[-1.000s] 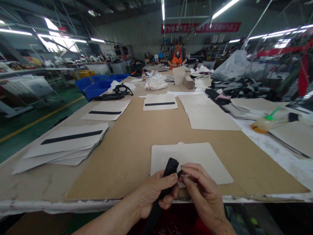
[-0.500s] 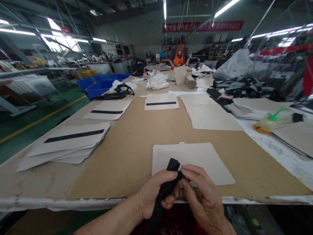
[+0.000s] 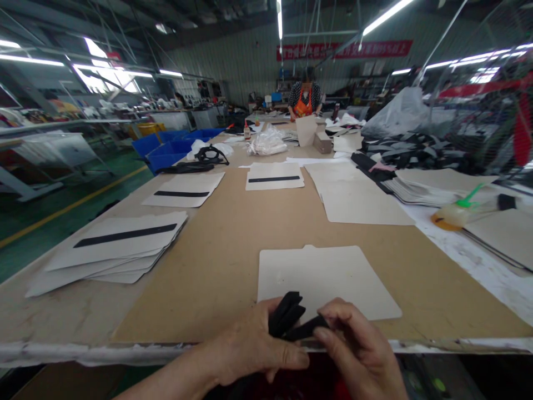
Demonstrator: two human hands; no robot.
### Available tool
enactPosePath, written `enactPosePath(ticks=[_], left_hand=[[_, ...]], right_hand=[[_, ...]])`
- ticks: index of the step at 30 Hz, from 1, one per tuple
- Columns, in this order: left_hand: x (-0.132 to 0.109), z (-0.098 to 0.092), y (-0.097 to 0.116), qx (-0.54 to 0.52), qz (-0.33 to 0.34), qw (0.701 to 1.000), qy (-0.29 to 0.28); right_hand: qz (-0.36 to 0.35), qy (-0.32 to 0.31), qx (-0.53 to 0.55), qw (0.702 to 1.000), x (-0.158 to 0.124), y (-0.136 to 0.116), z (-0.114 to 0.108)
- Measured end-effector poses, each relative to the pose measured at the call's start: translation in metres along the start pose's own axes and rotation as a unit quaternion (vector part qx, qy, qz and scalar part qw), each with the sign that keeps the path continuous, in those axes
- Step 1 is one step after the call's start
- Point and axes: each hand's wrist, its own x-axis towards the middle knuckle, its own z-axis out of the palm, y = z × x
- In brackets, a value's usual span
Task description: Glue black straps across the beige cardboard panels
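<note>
Head view: under strip lights [image 3: 279,19], a brown board [image 3: 216,244] covers the middle of a long worktable [image 3: 62,328]. At its near edge, the left hand [image 3: 250,347] curls around black strips [image 3: 287,314]; the right hand [image 3: 360,350] pinches one strip [image 3: 306,329] between thumb and fingers. A pale card [image 3: 320,272] lies just beyond, with brown board stretching leftward to stacked cards [image 3: 120,253].

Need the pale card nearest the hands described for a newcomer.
On the big table, find the brown board. Near its closest edge, just beyond the left hand and right hand, lies a pale card. Unlike the black-striped cards stacked at left, its face is unstriped; unlike the larger plain sheet farther up, it shows a small tab on its far edge.
</note>
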Motion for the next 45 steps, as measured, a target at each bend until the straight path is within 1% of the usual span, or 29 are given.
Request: enactPosePath(ticks=[1,3,6,8,11,13,15,18,21,24,29,36,40,45], left_hand=[[-0.008,-0.004,0.004,0.057,-0.005,0.998,0.007],[-0.024,-0.016,0.012,0.142,-0.024,0.989,0.037],[-0.041,-0.036,0.019,0.207,-0.064,0.972,0.089],[-0.044,-0.047,0.022,0.237,-0.071,0.963,0.106],[-0.031,-0.054,0.023,0.285,-0.040,0.949,0.130],[-0.017,-0.054,0.024,0.318,-0.016,0.934,0.159],[-0.003,-0.053,0.026,0.340,-0.008,0.922,0.184],[0.011,-0.054,0.028,0.354,-0.016,0.913,0.200],[0.018,-0.058,0.026,0.362,-0.023,0.907,0.216],[0.023,-0.062,0.019,0.354,-0.025,0.907,0.226],[0.031,-0.065,0.010,0.348,-0.021,0.910,0.223],[0.032,-0.059,0.015,0.351,-0.049,0.905,0.236],[0.033,-0.060,0.015,0.354,-0.043,0.906,0.227],[0.033,-0.061,0.013,0.357,-0.043,0.903,0.234]], right_hand=[[0.038,0.012,0.000,0.999,-0.002,0.004,-0.010],[0.084,0.035,-0.023,0.996,-0.005,0.014,-0.036],[0.127,0.048,-0.069,0.988,-0.001,0.028,-0.074],[0.152,0.028,-0.087,0.984,0.005,0.033,-0.091],[0.186,-0.008,-0.112,0.976,0.019,0.039,-0.102],[0.210,-0.011,-0.132,0.969,0.030,0.044,-0.104],[0.229,-0.004,-0.150,0.962,0.041,0.051,-0.106],[0.251,0.001,-0.165,0.954,0.054,0.061,-0.107],[0.249,0.003,-0.168,0.954,0.060,0.067,-0.105],[0.236,0.018,-0.176,0.956,0.061,0.069,-0.101],[0.240,0.046,-0.185,0.952,0.063,0.070,-0.097],[0.218,0.050,-0.211,0.952,0.062,0.078,-0.094],[0.190,0.051,-0.231,0.953,0.063,0.078,-0.092],[0.193,0.046,-0.254,0.947,0.063,0.078,-0.089]])
